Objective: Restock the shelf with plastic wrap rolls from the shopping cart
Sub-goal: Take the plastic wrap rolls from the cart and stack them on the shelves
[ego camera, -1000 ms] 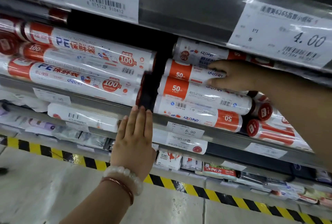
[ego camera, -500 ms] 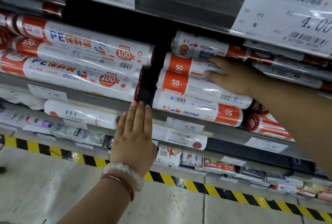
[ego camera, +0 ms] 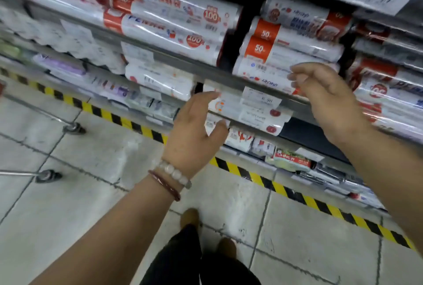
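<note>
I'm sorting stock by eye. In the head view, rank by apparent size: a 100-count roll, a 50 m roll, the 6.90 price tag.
1. 100-count roll, clearly longest.
2. 50 m roll, shorter, similar thickness.
3. 6.90 price tag, smallest.
All sit at about the same shelf depth, so the order looks reliable.

A dark gap [ego camera: 246,21] between the long rolls [ego camera: 174,37] and the stacked 50 m rolls [ego camera: 290,51] is the only opening on the shelf [ego camera: 174,61], whose front rail and price tags [ego camera: 261,99] edge the way in.
</note>
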